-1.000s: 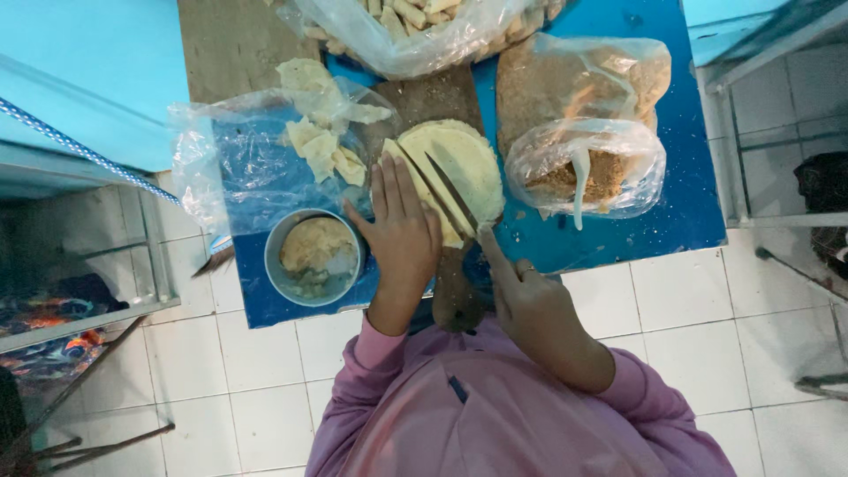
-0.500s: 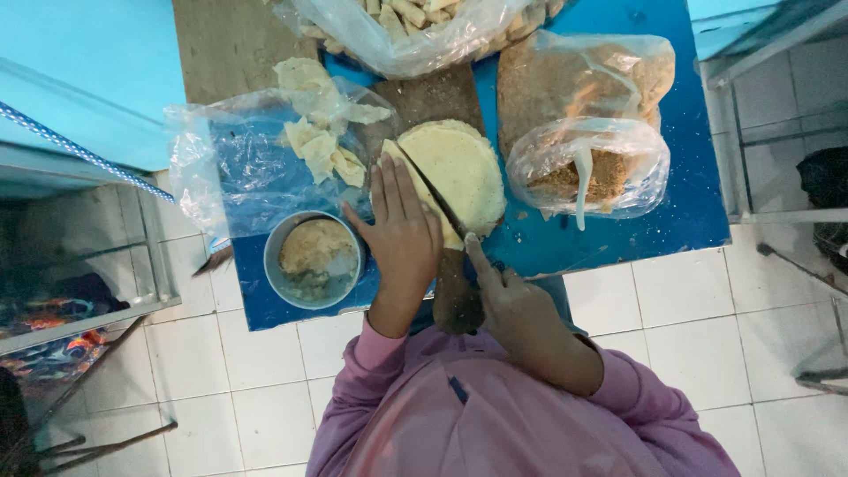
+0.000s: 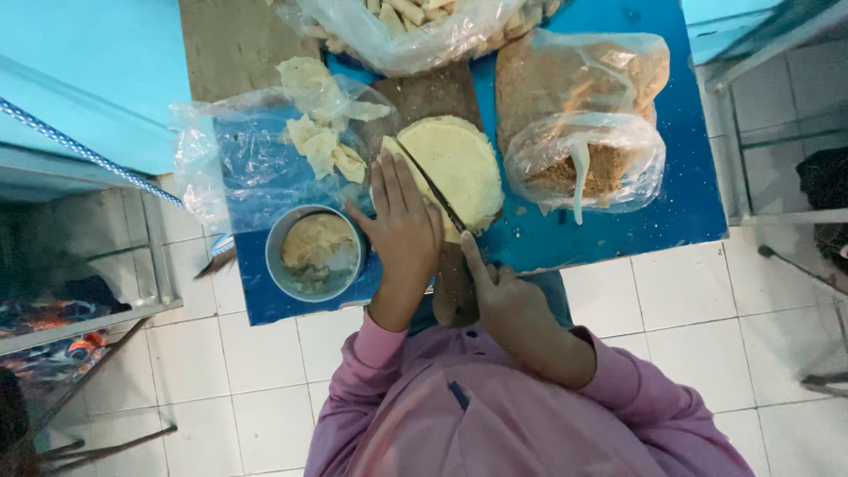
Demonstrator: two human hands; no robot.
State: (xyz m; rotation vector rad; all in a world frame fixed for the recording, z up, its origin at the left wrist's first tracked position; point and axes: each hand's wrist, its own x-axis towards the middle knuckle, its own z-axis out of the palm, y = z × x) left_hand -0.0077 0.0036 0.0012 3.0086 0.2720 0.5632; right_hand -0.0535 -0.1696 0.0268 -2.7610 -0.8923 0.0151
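Observation:
A stack of round pale wrappers [image 3: 455, 168] lies on a dark board on the blue table [image 3: 671, 203]. My left hand [image 3: 402, 225] presses flat on the stack's left part, fingers spread. My right hand [image 3: 503, 296] grips a knife [image 3: 433, 190] whose blade runs diagonally across the stack, index finger stretched along its back. Cut pieces of wrapper [image 3: 322, 137] lie on a clear plastic sheet to the left. A round metal bowl of brownish filling [image 3: 314, 252] stands just left of my left hand.
Two clear bags of brown crumbs [image 3: 583, 132] sit right of the stack. A bag of pale rolled pieces [image 3: 415, 26] is at the top. White tiled floor [image 3: 671, 309] lies below the table edge; a metal rack [image 3: 88, 274] stands at the left.
My right hand has drawn the knife back toward me, so the blade now lies further left across the wrapper stack. My left hand stays pressed on the stack.

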